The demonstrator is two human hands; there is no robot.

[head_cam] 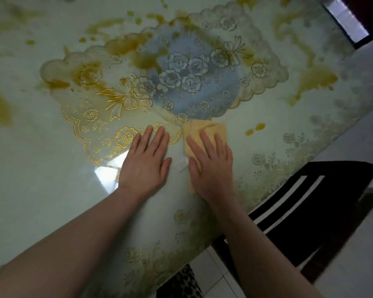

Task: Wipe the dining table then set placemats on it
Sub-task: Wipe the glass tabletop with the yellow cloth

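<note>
So the right hand (pixel 210 162) is lying flat on a yellow cloth (pixel 205 134), fingers straight and spread, pressing it onto the dining table (pixel 41 190). Not clenched, not pinching, just palm down on top of it. The cloth pokes out past the fingertips toward 12 o'clock and a bit of it shows under the heel of the hand at 6.

Just beside it, at 9 o'clock from the cloth, the left hand (pixel 146 158) is also flat and relaxed, holding nothing. Its fingertips rest on the near scalloped edge of a see-through placemat (pixel 159 78) with gold roses and a bow printed on it. The mat spreads from the hands up toward 12 o'clock, and the cloth's far edge touches its border.

The table itself is glossy, pale green with yellowish blotches and a faint flower pattern along the edge. At 4 o'clock from the hands, off the table edge, is a dark chair (pixel 306 203) with white stripes, standing on white floor tiles (pixel 213 274).
</note>
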